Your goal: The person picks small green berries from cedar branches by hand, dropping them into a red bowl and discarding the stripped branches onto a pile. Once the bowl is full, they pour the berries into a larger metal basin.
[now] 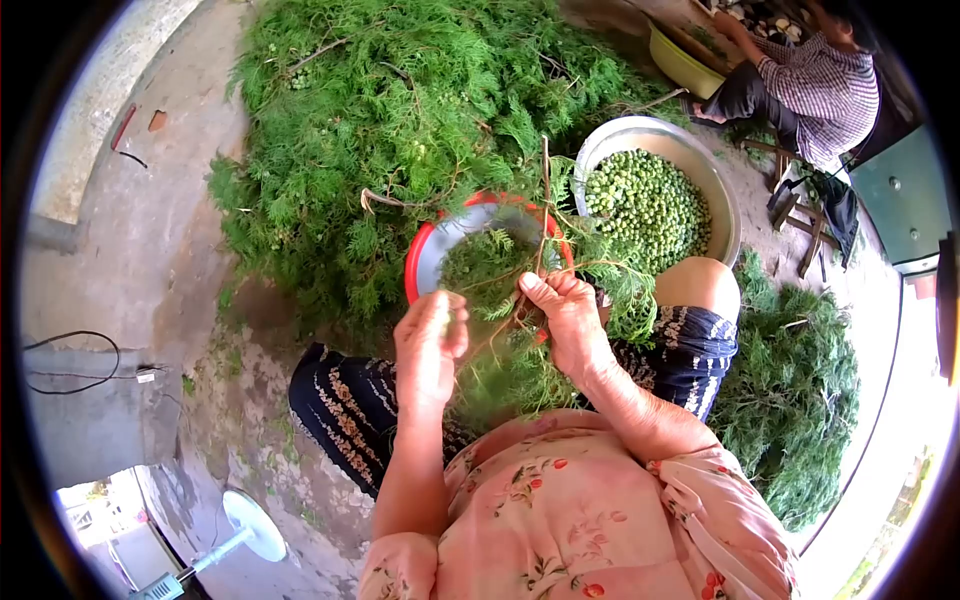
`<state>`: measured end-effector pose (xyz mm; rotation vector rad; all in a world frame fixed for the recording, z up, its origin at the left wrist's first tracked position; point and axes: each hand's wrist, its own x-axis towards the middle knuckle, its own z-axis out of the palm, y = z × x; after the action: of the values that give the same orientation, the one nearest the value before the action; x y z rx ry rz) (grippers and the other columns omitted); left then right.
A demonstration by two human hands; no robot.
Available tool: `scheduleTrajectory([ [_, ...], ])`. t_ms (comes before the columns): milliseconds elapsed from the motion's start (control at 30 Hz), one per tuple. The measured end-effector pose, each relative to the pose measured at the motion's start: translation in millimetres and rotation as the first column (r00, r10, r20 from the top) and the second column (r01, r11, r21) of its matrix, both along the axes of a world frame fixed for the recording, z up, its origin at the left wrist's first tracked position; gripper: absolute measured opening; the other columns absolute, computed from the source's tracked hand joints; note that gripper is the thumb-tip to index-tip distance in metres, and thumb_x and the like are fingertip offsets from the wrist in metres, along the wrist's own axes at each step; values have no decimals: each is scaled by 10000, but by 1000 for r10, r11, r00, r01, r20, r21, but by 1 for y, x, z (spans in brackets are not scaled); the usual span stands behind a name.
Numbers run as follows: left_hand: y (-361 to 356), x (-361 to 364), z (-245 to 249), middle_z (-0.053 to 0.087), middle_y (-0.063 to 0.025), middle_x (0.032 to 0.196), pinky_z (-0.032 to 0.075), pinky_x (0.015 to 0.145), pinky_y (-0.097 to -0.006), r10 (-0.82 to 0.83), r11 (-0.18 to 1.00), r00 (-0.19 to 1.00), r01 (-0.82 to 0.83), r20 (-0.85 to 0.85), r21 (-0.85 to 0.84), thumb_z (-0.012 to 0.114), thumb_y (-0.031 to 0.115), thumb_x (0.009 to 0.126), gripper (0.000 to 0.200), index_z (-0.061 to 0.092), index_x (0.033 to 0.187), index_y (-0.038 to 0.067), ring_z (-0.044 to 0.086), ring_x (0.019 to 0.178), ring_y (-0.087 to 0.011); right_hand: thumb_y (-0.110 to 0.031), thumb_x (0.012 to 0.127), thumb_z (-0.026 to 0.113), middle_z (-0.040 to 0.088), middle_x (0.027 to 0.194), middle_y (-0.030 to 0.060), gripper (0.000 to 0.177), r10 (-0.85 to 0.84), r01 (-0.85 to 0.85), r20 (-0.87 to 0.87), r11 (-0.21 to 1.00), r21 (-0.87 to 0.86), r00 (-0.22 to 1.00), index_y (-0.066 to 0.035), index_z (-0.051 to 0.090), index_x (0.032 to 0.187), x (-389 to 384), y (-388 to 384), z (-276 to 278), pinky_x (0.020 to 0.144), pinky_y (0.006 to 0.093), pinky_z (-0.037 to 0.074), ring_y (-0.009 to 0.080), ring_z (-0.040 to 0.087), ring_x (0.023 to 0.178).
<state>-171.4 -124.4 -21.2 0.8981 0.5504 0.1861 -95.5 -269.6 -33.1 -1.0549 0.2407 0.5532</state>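
Observation:
My right hand (570,318) grips the woody stem of a green conifer branch (630,290) between thumb and fingers. Its feathery sprigs spread over my lap and to the right. My left hand (430,345) is beside it on the left, fingers curled together and slightly blurred; what they hold, if anything, I cannot make out. Just beyond both hands stands a red-rimmed basin (413,262) with green sprigs in it, partly covered by the branch. A wide metal basin (722,190) at the right holds many small round green cones (645,205).
A large heap of cut conifer branches (390,110) lies ahead. Another pile of greenery (780,400) is at my right. Another person (820,90) sits at the upper right by a yellow-green basin (683,65). A fan (255,525) stands at the lower left.

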Motion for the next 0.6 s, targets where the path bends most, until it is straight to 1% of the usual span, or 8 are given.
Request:
scheduleTrajectory([
  [100, -12, 1, -5, 488, 20, 688, 318, 418, -194, -146, 956, 983, 169, -111, 241, 583, 309, 855, 238, 572, 818, 74, 455, 496, -67, -127, 810, 642, 616, 685, 12, 101, 9, -4, 80, 999, -53, 997, -37, 624, 770, -3, 2, 4, 545, 218, 427, 69, 504, 563],
  [167, -14, -1, -7, 443, 38, 674, 300, 428, -191, -221, 943, 966, 246, -132, 224, 610, 338, 832, 259, 566, 831, 83, 434, 501, -61, -130, 812, 641, 610, 678, 1, 105, 20, -9, 132, 997, -79, 991, -37, 626, 767, -3, 3, 6, 545, 207, 411, 59, 479, 558],
  [200, -15, -2, -10, 444, 39, 691, 296, 442, -189, -249, 933, 962, 268, -107, 242, 646, 452, 769, 431, 549, 916, 58, 419, 518, -55, -143, 821, 633, 596, 661, -11, 123, 58, -39, 166, 993, -112, 984, -33, 626, 767, -3, 2, 4, 539, 201, 389, 52, 450, 555],
  [333, -18, -3, -2, 469, 17, 724, 296, 464, -177, -355, 881, 930, 368, -99, 297, 660, 643, 629, 808, 474, 1065, -11, 425, 561, -48, -155, 830, 617, 543, 625, -14, 167, 122, -94, 132, 975, -201, 984, -19, 600, 735, -3, 3, 12, 559, 235, 372, 54, 418, 587],
  [433, -28, 3, 0, 485, 10, 733, 321, 486, -179, -288, 831, 952, 301, -101, 468, 660, 637, 636, 799, 474, 1063, -13, 431, 582, -49, -152, 830, 615, 528, 607, -15, 172, 171, -126, 176, 962, -244, 969, -8, 600, 737, -6, 6, 11, 544, 240, 366, 57, 402, 579],
  [467, -29, 3, -12, 513, 4, 748, 353, 512, -194, -243, 806, 969, 228, -45, 546, 674, 550, 693, 678, 490, 1039, -2, 430, 604, -48, -151, 832, 612, 523, 602, -15, 172, 182, -128, 195, 957, -260, 964, -5, 602, 740, -7, 7, 11, 541, 241, 364, 57, 398, 578],
  [567, -35, 3, -12, 530, 17, 754, 368, 520, -206, -155, 767, 978, 208, -140, 606, 663, 382, 783, 438, 521, 987, 20, 423, 610, -46, -142, 846, 590, 528, 626, -23, 167, 157, -113, 199, 970, -214, 967, 4, 609, 768, -12, 11, 14, 548, 241, 363, 58, 399, 599],
  [600, -36, 3, -14, 541, 25, 755, 358, 492, -203, -146, 718, 985, 168, -90, 675, 624, 240, 837, 236, 545, 935, 40, 414, 590, -36, -140, 848, 587, 531, 634, -25, 164, 134, -96, 197, 977, -192, 971, 4, 611, 773, -12, 13, 11, 550, 240, 364, 57, 401, 604],
])
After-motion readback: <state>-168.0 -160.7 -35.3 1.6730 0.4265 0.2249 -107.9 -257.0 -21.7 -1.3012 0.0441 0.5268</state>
